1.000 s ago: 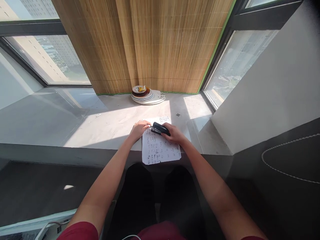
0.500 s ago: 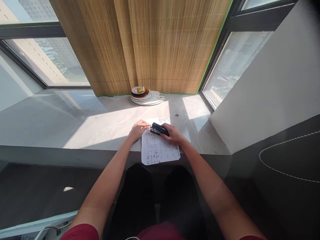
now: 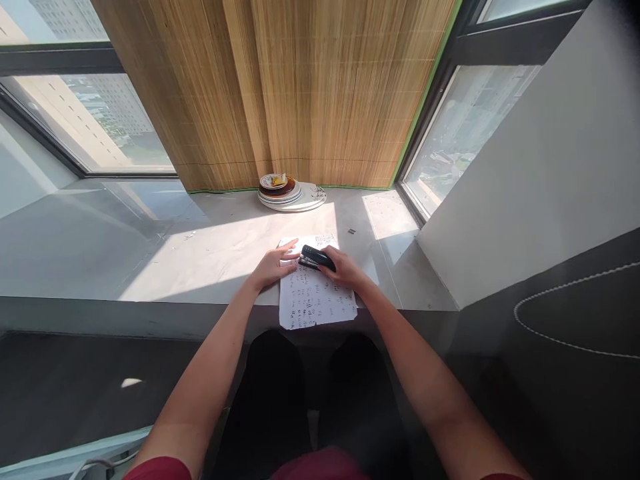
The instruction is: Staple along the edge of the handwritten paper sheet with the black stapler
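A black stapler (image 3: 316, 257) is in my right hand (image 3: 343, 268), whose fingers wrap round its right end. Its front end points left, over a white sheet of paper (image 3: 318, 304) covered in handwriting. The sheet lies on the pale window ledge, its lower part reaching past the ledge's front edge. My left hand (image 3: 274, 267) rests at the sheet's left side with its fingers apart, their tips close to the stapler's front end. Nothing shows in its grasp.
A stack of plates (image 3: 293, 195) stands at the back of the ledge (image 3: 240, 233), below a bamboo blind (image 3: 310, 100). Small dark pieces (image 3: 351, 231) lie right of the paper. A bead cord (image 3: 550, 339) hangs at the right.
My left hand has drawn back slightly from the stapler's front end, and its fingers have spread. The stapler remains in my right hand. The view has shifted a little.
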A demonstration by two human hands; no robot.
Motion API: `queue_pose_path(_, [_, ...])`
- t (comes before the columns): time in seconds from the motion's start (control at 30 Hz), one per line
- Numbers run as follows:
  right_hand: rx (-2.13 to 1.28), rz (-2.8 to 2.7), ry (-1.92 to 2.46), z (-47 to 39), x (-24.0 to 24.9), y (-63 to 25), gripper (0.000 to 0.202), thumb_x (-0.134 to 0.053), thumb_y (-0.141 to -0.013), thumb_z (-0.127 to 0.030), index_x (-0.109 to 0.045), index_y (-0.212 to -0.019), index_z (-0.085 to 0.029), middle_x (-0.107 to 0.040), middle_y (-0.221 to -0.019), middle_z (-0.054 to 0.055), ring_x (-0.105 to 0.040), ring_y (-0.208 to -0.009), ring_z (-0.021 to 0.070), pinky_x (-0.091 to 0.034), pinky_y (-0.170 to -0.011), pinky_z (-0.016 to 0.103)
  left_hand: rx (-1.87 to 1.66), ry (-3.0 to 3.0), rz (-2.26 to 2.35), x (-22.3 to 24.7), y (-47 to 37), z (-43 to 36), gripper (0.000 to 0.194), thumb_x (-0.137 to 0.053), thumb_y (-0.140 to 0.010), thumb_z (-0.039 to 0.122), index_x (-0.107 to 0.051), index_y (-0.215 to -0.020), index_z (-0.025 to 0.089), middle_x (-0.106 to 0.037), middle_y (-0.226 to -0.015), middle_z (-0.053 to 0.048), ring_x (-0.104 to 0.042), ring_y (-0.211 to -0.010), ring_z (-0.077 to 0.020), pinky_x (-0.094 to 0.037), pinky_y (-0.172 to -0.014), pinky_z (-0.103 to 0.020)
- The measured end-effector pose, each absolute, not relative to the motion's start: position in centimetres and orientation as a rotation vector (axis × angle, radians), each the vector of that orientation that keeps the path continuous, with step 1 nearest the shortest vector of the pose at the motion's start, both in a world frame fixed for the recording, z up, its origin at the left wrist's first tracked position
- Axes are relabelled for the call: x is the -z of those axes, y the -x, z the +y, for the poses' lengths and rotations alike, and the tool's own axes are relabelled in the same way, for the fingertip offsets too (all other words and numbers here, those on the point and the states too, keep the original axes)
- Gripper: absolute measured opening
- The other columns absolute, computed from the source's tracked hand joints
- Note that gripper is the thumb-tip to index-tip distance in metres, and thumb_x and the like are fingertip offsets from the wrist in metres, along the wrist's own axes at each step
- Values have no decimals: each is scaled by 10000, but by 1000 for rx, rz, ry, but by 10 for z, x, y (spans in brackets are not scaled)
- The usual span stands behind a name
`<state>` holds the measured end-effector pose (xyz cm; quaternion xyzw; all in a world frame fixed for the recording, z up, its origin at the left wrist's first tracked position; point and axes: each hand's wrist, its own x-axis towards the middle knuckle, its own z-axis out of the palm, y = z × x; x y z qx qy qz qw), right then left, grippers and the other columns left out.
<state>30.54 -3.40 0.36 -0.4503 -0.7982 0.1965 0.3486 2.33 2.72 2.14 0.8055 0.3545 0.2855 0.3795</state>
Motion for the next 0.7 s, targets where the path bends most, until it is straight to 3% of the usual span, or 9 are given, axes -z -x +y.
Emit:
queue_pose_path(0.07, [-500,-2063,1172,-33,-1,-305,205,-581,-1028,-354,-566,-1211,-262,-685,-1152,77,-649,-980,246,-520,-806,353,-611,-2102,794,-27,-24,26,838,-770,-928,602,-505,-1660,291,-415,-1739,-96,-592,-1456,-400,-417,-1272,-534])
queue_pose_path(0.13, [-489,-2057,1183,-31,1,-305,191,-569,-1038,-376,-563,-1195,-268,-691,-1130,69,-641,-952,236,-518,-794,347,-529,-2118,741,-29,-24,25,922,-732,-957,610,-347,-1735,297,-380,-1757,-106,-602,-1447,-394,-383,-1288,-545])
queue_pose_path(0.23, [-470,-2050,1202,-29,4,-305,219,-607,-1026,-417,-585,-1186,-269,-710,-1121,63,-645,-932,233,-514,-787,346,-490,-2133,746,-28,-24,27,943,-699,-970,617,-293,-1752,281,-412,-1743,-111,-569,-1480,-395,-419,-1263,-533])
queue_pose_path(0.37, [-294,-1978,1270,-29,5,-308,257,-719,-961,-391,-663,-1170,-251,-762,-1115,71,-680,-999,268,-493,-892,398,-559,-2233,858,-23,-25,32,745,-662,-975,531,-509,-1648,251,-481,-1706,-93,-456,-1567,-391,-397,-1287,-537])
queue_pose_path(0.47, [-77,-1739,1421,-31,4,-315,252,-689,-969,-322,-709,-1208,-244,-783,-1150,94,-683,-1086,307,-452,-975,456,-632,-2260,827,-21,-24,31,603,-601,-967,359,-605,-1559,244,-560,-1643,-89,-504,-1534,-332,-421,-1281,-528])
queue_pose_path(0.7, [114,-1190,1808,-31,3,-339,337,-586,-986,-287,-751,-1273,-224,-750,-1235,153,-610,-1144,360,-415,-933,475,-754,-2528,1033,-27,-31,23,256,-614,-972,292,-792,-1155,271,-657,-1494,-81,-543,-1458,-346,-410,-1252,-612])
